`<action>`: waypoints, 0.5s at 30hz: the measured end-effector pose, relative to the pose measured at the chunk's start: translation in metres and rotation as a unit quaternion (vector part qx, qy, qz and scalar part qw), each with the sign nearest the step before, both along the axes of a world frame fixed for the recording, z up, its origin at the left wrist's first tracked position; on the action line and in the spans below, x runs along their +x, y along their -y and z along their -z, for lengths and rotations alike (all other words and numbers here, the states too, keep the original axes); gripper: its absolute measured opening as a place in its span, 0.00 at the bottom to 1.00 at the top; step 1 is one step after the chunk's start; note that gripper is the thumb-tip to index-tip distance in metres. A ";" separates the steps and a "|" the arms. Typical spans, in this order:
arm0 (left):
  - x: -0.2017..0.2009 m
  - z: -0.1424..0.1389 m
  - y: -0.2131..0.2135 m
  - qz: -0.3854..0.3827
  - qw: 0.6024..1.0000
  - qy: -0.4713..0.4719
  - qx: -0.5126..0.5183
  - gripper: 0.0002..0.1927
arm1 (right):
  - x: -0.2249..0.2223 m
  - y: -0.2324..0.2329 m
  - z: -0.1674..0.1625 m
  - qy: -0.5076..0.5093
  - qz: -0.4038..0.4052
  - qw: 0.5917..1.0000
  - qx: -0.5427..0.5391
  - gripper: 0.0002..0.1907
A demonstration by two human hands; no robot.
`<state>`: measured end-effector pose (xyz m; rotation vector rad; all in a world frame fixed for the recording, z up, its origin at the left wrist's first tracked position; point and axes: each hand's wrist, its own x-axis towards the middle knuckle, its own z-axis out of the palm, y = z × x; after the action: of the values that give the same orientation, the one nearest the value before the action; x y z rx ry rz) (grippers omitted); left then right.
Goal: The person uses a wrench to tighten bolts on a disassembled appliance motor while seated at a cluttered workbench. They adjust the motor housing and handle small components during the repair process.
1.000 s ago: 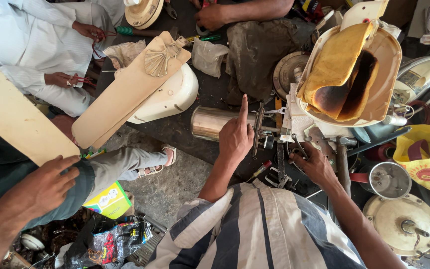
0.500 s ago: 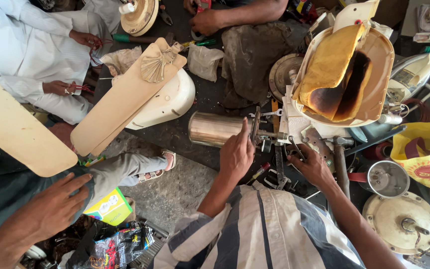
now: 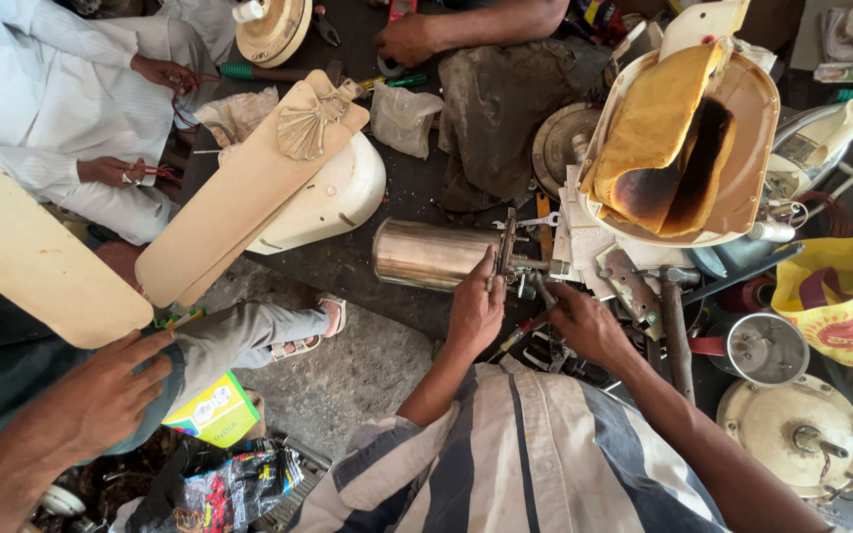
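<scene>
Two hands at a metal cylinder on a cluttered worktop (image 3: 417,197)

The left hand (image 3: 476,306) presses extended fingers on the shiny metal cylinder (image 3: 431,255) lying sideways at the worktop's near edge; the right hand (image 3: 589,324) curls around a thin tool (image 3: 541,288) just beside its bracket end. Beyond, a scorched fan housing (image 3: 683,148).

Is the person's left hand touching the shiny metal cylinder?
Touching. The head view shows the left hand with fingertips on the metal cylinder's right end.

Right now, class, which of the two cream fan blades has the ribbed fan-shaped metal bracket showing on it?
The blade lying across the white motor housing; its bracket sits at the upper end. The other blade, at the left edge, shows none.
</scene>
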<state>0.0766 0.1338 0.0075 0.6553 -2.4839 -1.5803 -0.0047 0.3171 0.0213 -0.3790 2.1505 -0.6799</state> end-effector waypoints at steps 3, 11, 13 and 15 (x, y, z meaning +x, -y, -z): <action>-0.007 0.002 0.005 0.001 1.000 -0.013 0.002 0.27 | 0.001 0.009 -0.002 -0.087 -0.047 0.994 -0.048 0.27; -0.027 0.008 0.021 0.060 0.993 0.036 -0.092 0.23 | 0.000 0.031 -0.011 -0.082 -0.013 0.993 -0.080 0.32; -0.031 0.009 0.024 0.060 0.989 -0.067 -0.115 0.21 | 0.000 0.036 -0.017 -0.056 0.003 0.995 -0.078 0.32; -0.034 0.011 0.027 0.074 0.989 -0.046 -0.118 0.21 | -0.001 0.042 -0.021 -0.049 0.004 0.996 -0.078 0.31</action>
<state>0.0428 0.1068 -0.0034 0.3637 -2.6445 -1.2945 -0.0053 0.2753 0.0427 -0.4968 2.1982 -0.8513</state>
